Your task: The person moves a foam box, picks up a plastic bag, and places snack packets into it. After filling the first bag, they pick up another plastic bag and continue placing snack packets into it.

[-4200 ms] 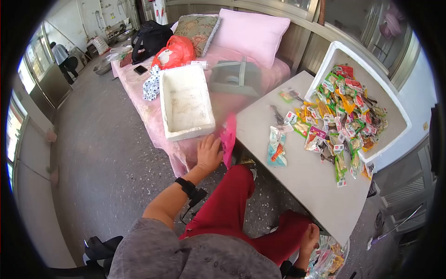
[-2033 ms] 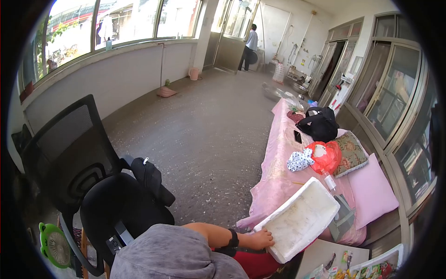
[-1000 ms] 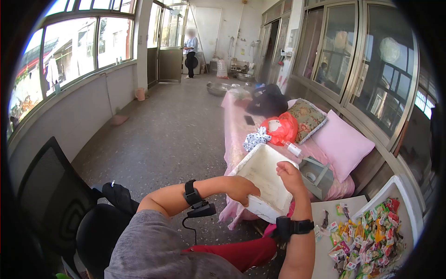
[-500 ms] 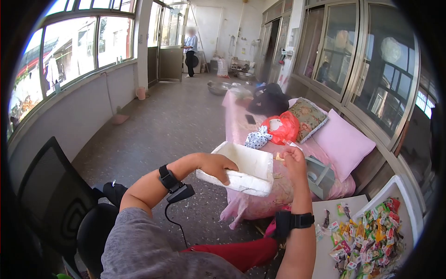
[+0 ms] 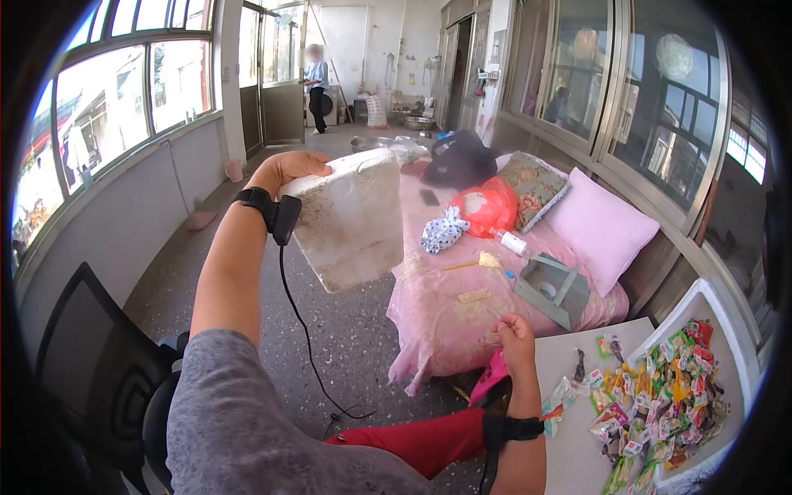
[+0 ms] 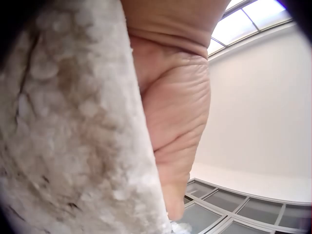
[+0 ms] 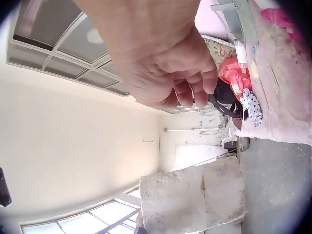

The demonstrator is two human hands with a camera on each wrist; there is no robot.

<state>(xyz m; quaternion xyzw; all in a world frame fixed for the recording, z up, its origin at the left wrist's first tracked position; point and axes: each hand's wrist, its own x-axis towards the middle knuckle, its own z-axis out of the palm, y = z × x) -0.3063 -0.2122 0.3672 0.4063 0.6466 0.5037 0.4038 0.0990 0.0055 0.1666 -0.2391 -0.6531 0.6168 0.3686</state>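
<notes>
Your left arm reaches up and forward from the gray sleeve, and at the upper left of the frame your left hand grasps the white foam box by its upper left edge. The palm lies close against that edge in the left wrist view. The box is held tilted above the floor, left of the pink-covered bed, its stained flat face towards you.

Your right forearm rises from the lower right, a black strap round the wrist. Your right hand is released, its fingers loosely bent with nothing visible in them. It hangs apart from the box, near the left edge of the table and below the gray-green frame. Colorful packets lie heaped at the lower right.
</notes>
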